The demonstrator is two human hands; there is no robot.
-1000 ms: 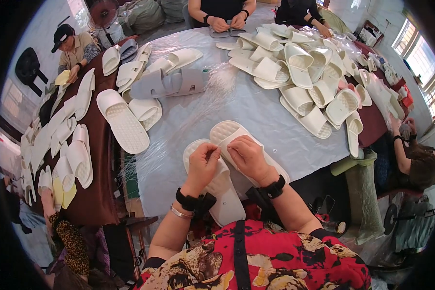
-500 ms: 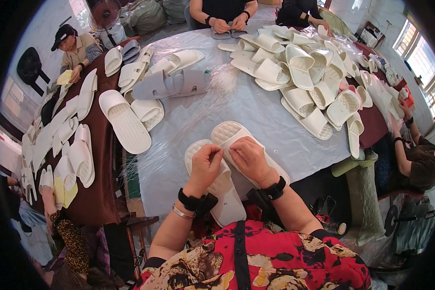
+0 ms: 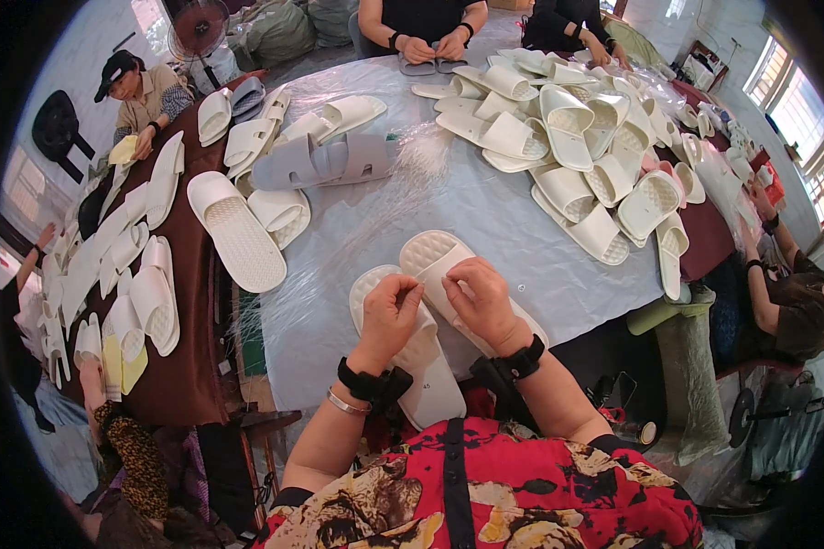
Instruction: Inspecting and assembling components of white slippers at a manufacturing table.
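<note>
"On the pale-sheeted table, where are your two white slippers?"

"At the near edge, beneath your left hand and right hand; fingers curl inward, but I can't tell whether they're closed on anything."

Whether the left grip pinches anything is too small to tell. The right grip hides part of the white slipper beneath it. Beyond both, the upper edge crops a co-worker.
</note>
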